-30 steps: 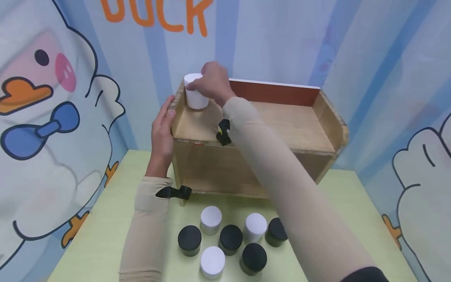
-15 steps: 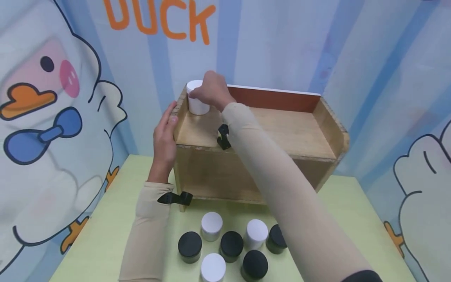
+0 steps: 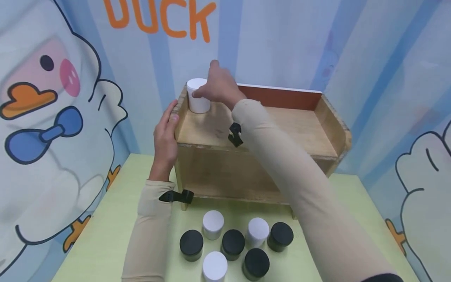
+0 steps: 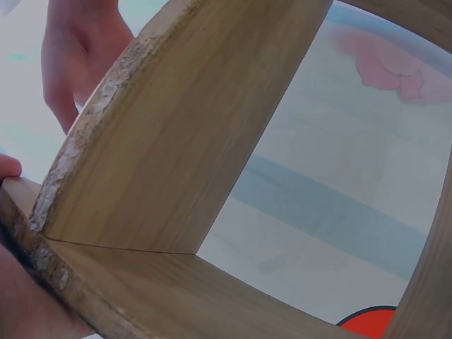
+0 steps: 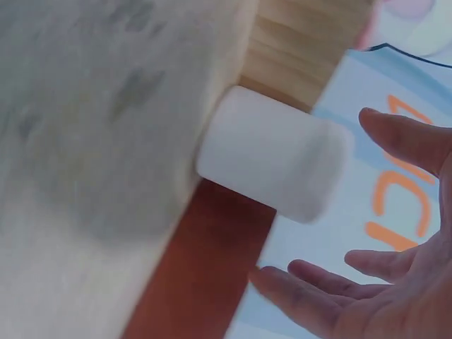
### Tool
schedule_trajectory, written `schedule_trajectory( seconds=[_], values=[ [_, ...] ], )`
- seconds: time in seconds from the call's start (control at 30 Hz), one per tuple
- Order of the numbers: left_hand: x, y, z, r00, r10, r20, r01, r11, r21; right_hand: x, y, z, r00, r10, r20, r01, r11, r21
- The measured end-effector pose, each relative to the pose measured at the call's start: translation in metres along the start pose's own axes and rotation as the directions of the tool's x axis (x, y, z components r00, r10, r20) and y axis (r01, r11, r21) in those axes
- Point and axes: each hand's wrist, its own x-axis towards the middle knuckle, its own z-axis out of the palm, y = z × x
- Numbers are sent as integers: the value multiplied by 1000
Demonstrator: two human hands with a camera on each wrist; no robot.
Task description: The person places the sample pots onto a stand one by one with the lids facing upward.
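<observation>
A white jar [image 3: 199,102] stands upright on the top shelf of a wooden rack [image 3: 275,121], in its left back corner. My right hand [image 3: 222,86] is just to the right of it; in the right wrist view the thumb and fingers are spread, with a gap between them and the white jar [image 5: 272,155]. My left hand [image 3: 165,139] rests against the rack's left side panel, fingers up along its edge. The left wrist view shows the rack's side panel [image 4: 134,148] and part of the left hand at the lower left.
In front of the rack, on the pale green table [image 3: 95,219], stand several more jars: white ones such as the front white jar [image 3: 215,266] and black-lidded ones such as the front black jar [image 3: 255,264]. A printed duck curtain [image 3: 275,43] hangs close behind the rack.
My right hand has let go of the white jar, its fingers spreading as it draws slightly right. The jar stays in the corner. My left hand keeps its place on the rack's side.
</observation>
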Motion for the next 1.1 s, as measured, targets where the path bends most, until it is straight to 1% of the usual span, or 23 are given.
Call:
schedule_trajectory(
  seconds=[0.07, 0.13, 0.27, 0.37, 0.47, 0.57, 0.6, 0.63, 0.7, 0.77, 0.83, 0.9, 0.97, 1.1],
  values=[
    [2, 1, -1, 1000, 7, -1, -7, 1000, 9, -7, -1, -9, 1000, -11, -20, 10, 1000, -29],
    [3, 2, -2, 1000, 9, -2, -9, 1000, 14, -16, 0, -17, 999, -30, -44, 29, 999, -36],
    [7, 4, 0, 1000, 4, 0, -4, 1000, -1, -39, 5, -33, 993, -77, -94, 73, 997, -40],
    [6, 3, 3, 1000, -2, 3, 2, 1000, -5, -61, 13, -40, 988, -104, -116, 104, 995, -11],
    [5, 2, 4, 1000, 2, 1, -2, 1000, 5, -83, 23, -44, 983, -135, -126, 141, 989, 44],
    [5, 0, 3, 1000, 6, 2, -6, 1000, 6, -99, 37, -47, 974, -185, -133, 198, 976, 93],
    [5, 0, 3, 1000, 7, 3, -7, 1000, 6, -103, 42, -48, 968, -215, -131, 229, 968, 107],
    [6, 0, 4, 1000, 7, 7, -7, 1000, 5, -107, 48, -49, 959, -253, -125, 267, 958, 107],
    [6, 0, 4, 1000, 4, 11, -4, 1000, 4, -112, 59, -52, 932, -350, -90, 359, 928, 101],
    [6, 0, 4, 1000, 3, 10, -3, 1000, 6, -117, 70, -54, 896, -443, -28, 444, 892, 82],
    [6, 0, 4, 1000, 0, 12, 0, 1000, 6, -122, 80, -56, 856, -514, 45, 511, 857, 64],
    [6, -1, 4, 1000, 3, 17, -3, 1000, 1, -127, 89, -57, 827, -554, 97, 551, 833, 58],
    [6, -2, 4, 1000, 0, 19, 0, 1000, -4, -133, 96, -56, 800, -589, 118, 586, 808, 60],
    [6, -2, 4, 1000, -4, 13, 4, 1000, -5, -146, 107, -52, 736, -668, 110, 658, 744, 112]
  ],
)
